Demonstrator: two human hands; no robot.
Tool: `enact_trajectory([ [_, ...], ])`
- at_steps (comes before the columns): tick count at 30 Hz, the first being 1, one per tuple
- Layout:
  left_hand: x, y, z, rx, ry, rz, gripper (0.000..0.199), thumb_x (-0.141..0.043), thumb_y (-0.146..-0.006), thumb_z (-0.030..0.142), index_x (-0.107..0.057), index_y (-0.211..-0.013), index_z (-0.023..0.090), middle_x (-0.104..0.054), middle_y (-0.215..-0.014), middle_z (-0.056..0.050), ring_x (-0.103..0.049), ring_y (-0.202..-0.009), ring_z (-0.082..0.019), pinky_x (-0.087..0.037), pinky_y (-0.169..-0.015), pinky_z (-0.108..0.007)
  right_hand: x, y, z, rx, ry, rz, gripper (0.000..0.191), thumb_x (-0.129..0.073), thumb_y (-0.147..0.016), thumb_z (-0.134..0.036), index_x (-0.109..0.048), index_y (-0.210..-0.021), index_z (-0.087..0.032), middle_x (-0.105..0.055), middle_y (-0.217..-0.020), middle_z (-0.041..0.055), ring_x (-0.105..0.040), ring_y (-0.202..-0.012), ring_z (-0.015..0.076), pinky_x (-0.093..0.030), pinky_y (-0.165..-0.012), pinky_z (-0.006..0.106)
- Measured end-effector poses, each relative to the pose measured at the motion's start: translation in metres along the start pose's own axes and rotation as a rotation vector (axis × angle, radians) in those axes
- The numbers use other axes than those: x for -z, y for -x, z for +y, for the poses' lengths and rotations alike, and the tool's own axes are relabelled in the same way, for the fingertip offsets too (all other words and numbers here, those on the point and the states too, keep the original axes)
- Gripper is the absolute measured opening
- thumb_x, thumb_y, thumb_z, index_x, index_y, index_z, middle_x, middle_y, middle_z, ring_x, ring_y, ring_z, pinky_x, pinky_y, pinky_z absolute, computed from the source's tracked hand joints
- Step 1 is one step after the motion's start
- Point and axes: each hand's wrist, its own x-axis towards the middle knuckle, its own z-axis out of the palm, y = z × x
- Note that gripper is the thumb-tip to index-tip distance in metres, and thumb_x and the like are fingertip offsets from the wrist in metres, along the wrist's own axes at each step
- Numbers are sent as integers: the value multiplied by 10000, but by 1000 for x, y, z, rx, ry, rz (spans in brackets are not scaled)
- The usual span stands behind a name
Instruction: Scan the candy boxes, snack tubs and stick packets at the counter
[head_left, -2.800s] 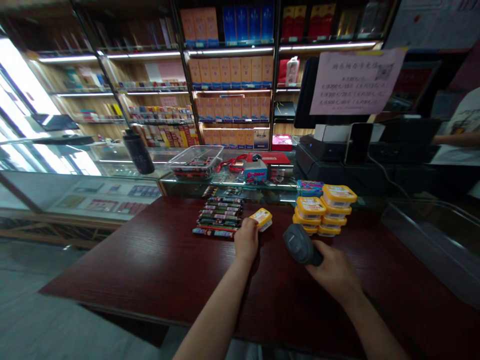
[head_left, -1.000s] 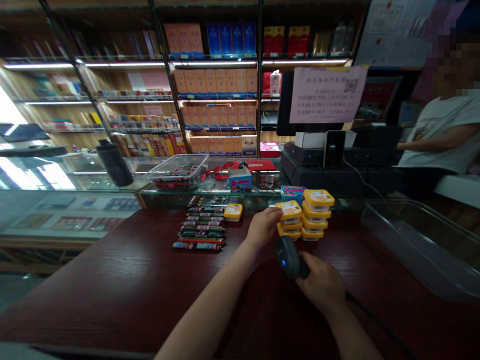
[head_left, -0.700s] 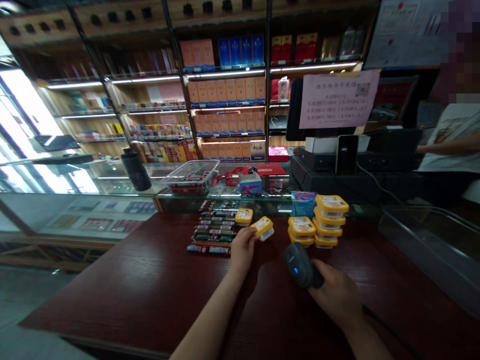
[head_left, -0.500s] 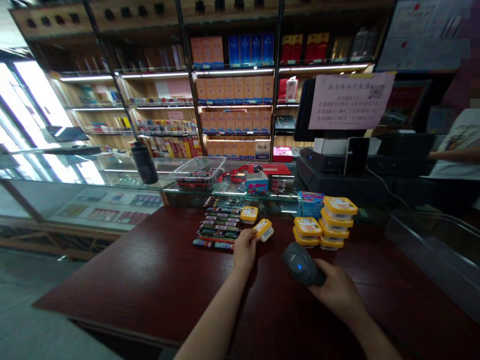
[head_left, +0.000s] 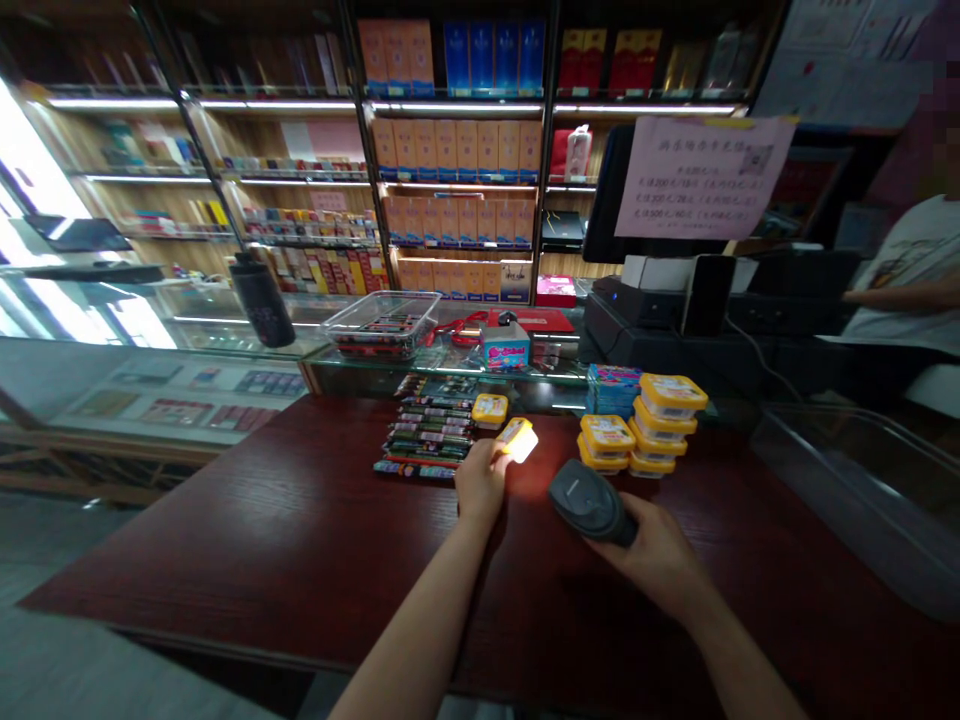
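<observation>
Between its fingertips, my left hand [head_left: 482, 482] holds a small yellow-lidded tub [head_left: 517, 440], tilted, with bright light on its side. My right hand [head_left: 660, 550] is wrapped round the handle of a dark grey scanner [head_left: 589, 498], whose head points towards that tub. Another yellow-lidded tub [head_left: 490, 410] sits just behind, beside a row of dark wrapped sticks [head_left: 431, 432] laid side by side. To the right stand stacks of yellow-lidded tubs [head_left: 666, 430], next to small blue boxes [head_left: 611, 388].
Behind the dark wooden table [head_left: 300, 530] is a glass counter with a clear plastic box [head_left: 382, 325], a small blue-pink box [head_left: 505, 348] and a black bottle [head_left: 261, 300]. A clear bin [head_left: 862, 500] lies at right. A person [head_left: 911, 270] stands at the far right.
The lit side of the held tub now glows brightly, and the blue light on the scanner no longer shows. The view has shifted slightly, with the scene sitting higher and further left.
</observation>
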Motion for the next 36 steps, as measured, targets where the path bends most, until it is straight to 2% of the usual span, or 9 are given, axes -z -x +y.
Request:
enact_trajectory([
  [5,0,0,-4,-28,29,21,128,-636,-759,135,-625,-866,205,-659,-913,-13,-622,-853,-150,-488,-764,-275,4,-4,-2,20,56,-7,266,-633,-673,-333,-688,-896,-199,-731,-873,51,-667,-800,210,-467,-684,278],
  [10,0,1,-3,-72,52,-6,155,-615,-775,130,-631,-912,202,-653,-965,-34,-625,-898,-164,-510,-794,-300,9,-5,1,6,476,43,199,-612,-702,-324,-665,-881,-254,-721,-775,20,-661,-703,216,-371,-563,272],
  [13,0,2,-1,-97,71,-4,165,-593,-783,119,-633,-920,202,-652,-984,-39,-622,-933,-169,-513,-834,-315,6,-4,9,51,621,97,243,-597,-736,-339,-650,-950,-238,-724,-826,41,-665,-727,222,-360,-566,277],
  [19,2,2,-1,-156,113,-5,182,-553,-798,102,-632,-932,199,-651,-993,-47,-622,-946,-165,-521,-861,-324,-6,-2,31,112,642,107,255,-554,-752,-222,-622,-997,-216,-717,-901,37,-665,-787,203,-417,-652,281],
  [30,-1,2,4,-200,41,-142,299,-495,-786,39,-633,-994,206,-638,-1070,-58,-602,-1015,-171,-504,-918,-331,1,6,41,114,621,149,254,-506,-787,-300,-610,-1004,-217,-713,-914,51,-666,-775,212,-429,-634,291],
  [33,-1,-9,3,-223,28,-109,300,-489,-784,34,-629,-990,201,-637,-1071,-58,-601,-1016,-167,-501,-915,-320,1,7,41,121,625,139,249,-502,-786,-282,-609,-1003,-221,-714,-910,48,-668,-779,211,-432,-645,289],
  [36,4,-32,0,-258,25,-33,301,-471,-792,41,-618,-998,204,-637,-1065,-53,-599,-1023,-163,-495,-922,-321,-2,7,43,123,599,126,243,-504,-777,-257,-608,-995,-233,-715,-885,32,-669,-767,207,-436,-645,288],
])
